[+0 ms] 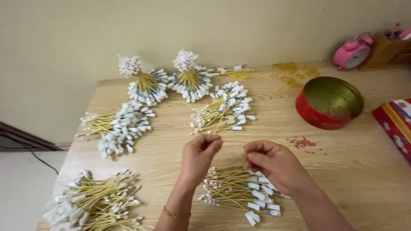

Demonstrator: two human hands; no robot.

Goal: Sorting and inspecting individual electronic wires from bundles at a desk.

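Note:
My left hand (199, 156) and my right hand (274, 164) hover close together above a loose pile of yellow cords with white tags (235, 190) at the table's near middle. Each hand has its fingertips pinched together, and a very thin strand seems to run between them, though it is too fine to make out. A thin gold bracelet circles my left wrist. The right hand's heel rests on the pile's right side.
Several more bundles of tagged cords lie on the wooden table (171, 124): near left (92, 205), mid left (117, 126), centre (224, 109), and two tied upright at the back (145, 81) (188, 77). A red round tin (329, 102), a patterned box (396, 124) and a pink alarm clock (352, 53) sit on the right.

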